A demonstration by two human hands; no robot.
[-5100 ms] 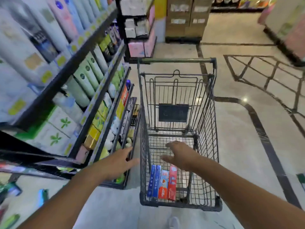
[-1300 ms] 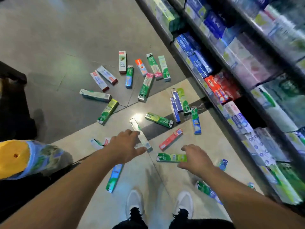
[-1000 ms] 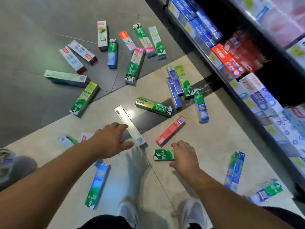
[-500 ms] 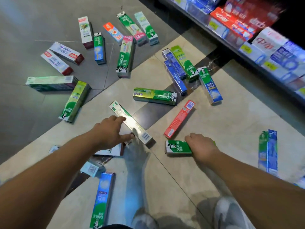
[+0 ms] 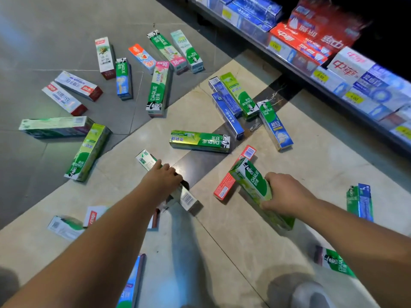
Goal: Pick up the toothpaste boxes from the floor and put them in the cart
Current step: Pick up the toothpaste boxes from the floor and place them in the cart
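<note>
Right hand grips a green cardboard Darlie toothpaste box, fingers curled round its middle; box is tilted, far end raised, near end low by the beige floor tile. Left hand is closed over a long white-and-green toothpaste box w/ a barcode end, fingers wrapped across its top; that box lies flat on the floor, its far end sticking out past the knuckles. Just beside the right-hand box, a red toothpaste box lies on the tile, partly behind the green one. Beyond both hands, a green-and-gold Darlie box lies crosswise. Many more boxes are scattered approx. in a fan over the grey floor slabs and beige tile, incl. blue ones near the store shelf, which is stocked w/ red, white and blue cartons. Cart not in view. A pale shoe, blurred, shows at bottom right.
</note>
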